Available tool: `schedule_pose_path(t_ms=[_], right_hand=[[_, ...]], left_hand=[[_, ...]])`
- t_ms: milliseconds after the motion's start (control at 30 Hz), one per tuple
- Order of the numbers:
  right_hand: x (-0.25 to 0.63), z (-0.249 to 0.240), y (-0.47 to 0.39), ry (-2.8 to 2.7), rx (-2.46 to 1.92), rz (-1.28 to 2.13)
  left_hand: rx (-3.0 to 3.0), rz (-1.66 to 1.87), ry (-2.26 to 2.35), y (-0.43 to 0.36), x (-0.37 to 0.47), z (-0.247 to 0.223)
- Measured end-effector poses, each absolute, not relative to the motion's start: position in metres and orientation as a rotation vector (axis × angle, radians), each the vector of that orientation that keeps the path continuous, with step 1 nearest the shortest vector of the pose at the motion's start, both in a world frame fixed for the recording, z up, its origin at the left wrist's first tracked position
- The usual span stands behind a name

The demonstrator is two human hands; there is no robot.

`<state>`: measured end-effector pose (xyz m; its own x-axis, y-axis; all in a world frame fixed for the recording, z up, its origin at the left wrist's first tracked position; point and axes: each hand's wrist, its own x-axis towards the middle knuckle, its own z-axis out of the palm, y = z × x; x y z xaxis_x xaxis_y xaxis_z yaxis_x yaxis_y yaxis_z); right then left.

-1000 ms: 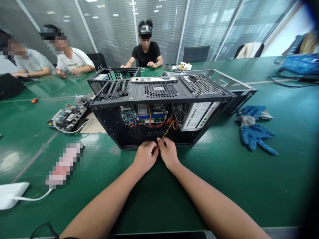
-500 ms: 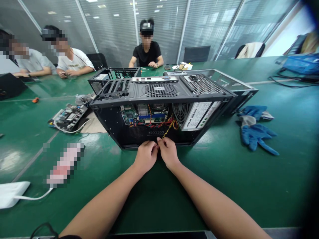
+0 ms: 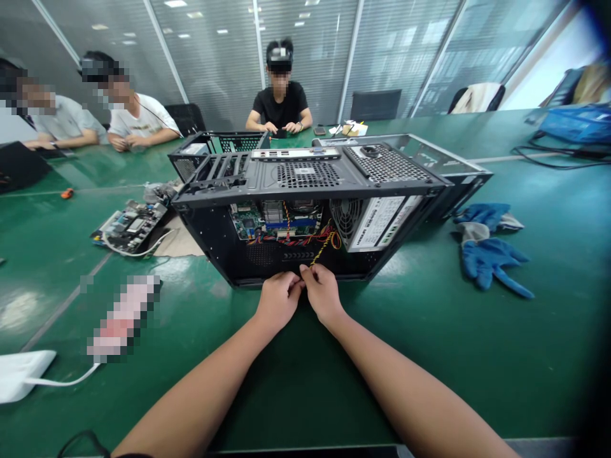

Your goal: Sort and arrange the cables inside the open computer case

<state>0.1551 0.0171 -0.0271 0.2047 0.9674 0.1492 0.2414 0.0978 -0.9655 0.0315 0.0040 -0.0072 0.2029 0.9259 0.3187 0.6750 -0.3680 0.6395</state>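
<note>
An open black computer case [image 3: 217, 251] lies in front of me, its open side facing me. Inside it are a motherboard [image 3: 248, 224] and a power supply [image 3: 382, 222] with a fan grille and white label. A twisted yellow-and-black cable [image 3: 323, 249] runs down from the wire bundle to my fingers. My right hand [image 3: 323, 292] is closed on this cable at the case's near edge. Beside it, nearly touching, my left hand [image 3: 278, 298] is closed in a pinch; what its fingers hold is hidden.
Blue work gloves [image 3: 491, 257] lie at right. A loose circuit board [image 3: 131, 226] rests at left near cardboard [image 3: 181, 238]. A phone [image 3: 124, 318] is cabled to a white power bank [image 3: 23, 375]. Behind stands another case frame [image 3: 453, 166]; several people sit across the green table [image 3: 548, 254].
My two hands stay at the case's near edge, with only slight finger movement. Across the table, the person in black has brought both hands closer together.
</note>
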Motion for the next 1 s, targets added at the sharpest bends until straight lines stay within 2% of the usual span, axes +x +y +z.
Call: schedule_pose_path(t_ms=[1000], right_hand=[[0.1559, -0.0309, 0.0182, -1.253, -1.374, 0.832]], left_hand=[[2.086, 0.983, 1.479, 0.0065, 0.0339, -0.0134]])
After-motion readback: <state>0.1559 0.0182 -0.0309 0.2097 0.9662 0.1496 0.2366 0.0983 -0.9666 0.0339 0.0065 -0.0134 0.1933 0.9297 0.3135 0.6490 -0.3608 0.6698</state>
